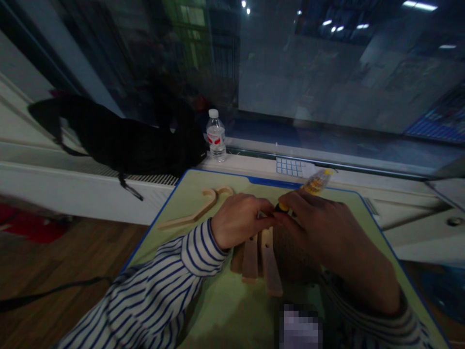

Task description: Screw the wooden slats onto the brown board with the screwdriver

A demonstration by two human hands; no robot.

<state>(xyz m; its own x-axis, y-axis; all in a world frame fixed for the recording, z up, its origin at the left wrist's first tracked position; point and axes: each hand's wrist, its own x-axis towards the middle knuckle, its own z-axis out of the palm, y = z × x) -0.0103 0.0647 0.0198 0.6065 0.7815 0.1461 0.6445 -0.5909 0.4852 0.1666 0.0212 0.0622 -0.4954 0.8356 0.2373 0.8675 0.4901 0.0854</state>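
Note:
My right hand (323, 223) is closed, its fingertips pinched around a small yellow-and-black piece (282, 207). Beyond its knuckles sticks out a see-through cylinder with yellow markings (317, 182); whether both are one object is hidden. Thumb and fingers of my left hand (240, 220) pinch together against the same spot, hiding what they hold. Below the hands, two flat wooden strips with holes, a left strip (250, 264) and a right strip (271, 271), lie over a brown block (296, 254). Curved wooden hook-ended pieces (194, 214) rest left of my left hand.
A blue-edged, pale green tabletop (225, 315) stands against the windowsill (250, 162). On the sill are a water bottle (216, 138), a black bag (127, 145) and a blue-grid sheet (289, 166). A blurred-out object (301, 328) lies at the near edge.

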